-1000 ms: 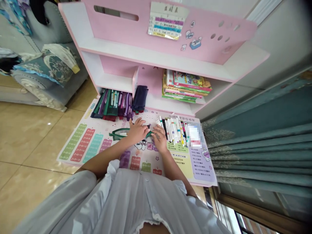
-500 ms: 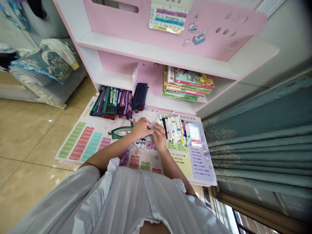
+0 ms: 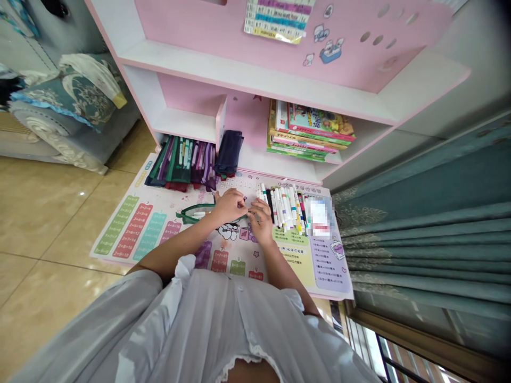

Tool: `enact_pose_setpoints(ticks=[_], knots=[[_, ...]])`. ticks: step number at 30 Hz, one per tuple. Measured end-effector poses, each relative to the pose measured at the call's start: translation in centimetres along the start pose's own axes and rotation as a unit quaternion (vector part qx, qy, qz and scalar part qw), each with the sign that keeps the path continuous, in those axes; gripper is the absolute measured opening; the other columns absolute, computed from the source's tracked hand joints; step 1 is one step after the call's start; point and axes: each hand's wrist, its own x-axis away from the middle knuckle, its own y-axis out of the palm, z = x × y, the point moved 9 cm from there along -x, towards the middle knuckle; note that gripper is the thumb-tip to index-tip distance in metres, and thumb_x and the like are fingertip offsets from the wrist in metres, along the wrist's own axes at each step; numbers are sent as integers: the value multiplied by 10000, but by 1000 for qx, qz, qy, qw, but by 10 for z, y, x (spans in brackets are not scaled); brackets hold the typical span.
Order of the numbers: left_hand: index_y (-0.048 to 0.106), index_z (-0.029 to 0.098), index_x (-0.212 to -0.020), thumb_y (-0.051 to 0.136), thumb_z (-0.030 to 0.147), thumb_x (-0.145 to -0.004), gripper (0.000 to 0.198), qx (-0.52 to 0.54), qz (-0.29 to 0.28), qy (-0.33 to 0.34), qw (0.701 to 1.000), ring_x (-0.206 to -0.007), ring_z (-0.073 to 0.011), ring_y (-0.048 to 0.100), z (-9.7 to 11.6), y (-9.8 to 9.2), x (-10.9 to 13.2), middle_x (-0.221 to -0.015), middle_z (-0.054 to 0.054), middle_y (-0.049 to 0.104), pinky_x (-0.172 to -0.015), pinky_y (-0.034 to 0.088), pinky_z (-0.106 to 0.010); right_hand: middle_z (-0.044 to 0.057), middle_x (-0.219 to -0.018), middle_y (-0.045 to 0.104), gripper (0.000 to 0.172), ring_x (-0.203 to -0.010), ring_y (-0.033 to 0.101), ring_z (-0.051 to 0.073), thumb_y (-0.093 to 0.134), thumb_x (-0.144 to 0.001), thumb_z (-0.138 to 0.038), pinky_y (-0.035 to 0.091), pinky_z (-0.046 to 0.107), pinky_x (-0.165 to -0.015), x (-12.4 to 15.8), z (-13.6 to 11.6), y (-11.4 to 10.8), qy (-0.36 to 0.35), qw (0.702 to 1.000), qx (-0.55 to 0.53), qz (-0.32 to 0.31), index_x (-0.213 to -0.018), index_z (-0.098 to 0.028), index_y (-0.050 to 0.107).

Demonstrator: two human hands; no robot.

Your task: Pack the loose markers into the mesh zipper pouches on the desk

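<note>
The left hand (image 3: 229, 207) rests on the green pencil case (image 3: 195, 214).

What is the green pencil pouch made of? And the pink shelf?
The pouch seems to be clear plastic with a green cloth zip edge, since a pen shows through it, but it looks too small to be sure. The shelf looks like smooth laminated board, with flat, faintly shiny panels and clean round holes.
</note>
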Motion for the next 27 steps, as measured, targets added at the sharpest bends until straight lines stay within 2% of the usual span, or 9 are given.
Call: enact_pose_setpoints(ticks=[5,11,27], knots=[[724,235,-670,612,235,-745,135,-7,-14,-3,1000,-1331,-354,466,-3,-1,5,-1235,-57,680,-1127,246,-698,89,-1080,655,200,-1248,529,276,577,-925,-373,443,526,-1077,-1,0,0,14,1000,8,-5,-867,-239,713],[738,255,-677,592,226,-765,173,-4,-22,-26,999,-1326,-379,460,-7,-4,9,-1287,-44,652,-1132,163,-745,91,-1084,650,209,-1231,542,273,573,-929,-380,471,519,-1059,-2,0,-2,3,1000,27,-4,-862,-238,710],[736,242,-671,595,229,-787,183,-22,-14,-37,999,-1320,-380,454,-12,-6,12,-1302,-47,640,-1118,158,-774,95,-1078,647,198,-1232,530,285,579,-919,-382,440,535,-1071,-2,7,-6,15,1000,4,2,-867,-235,701]])
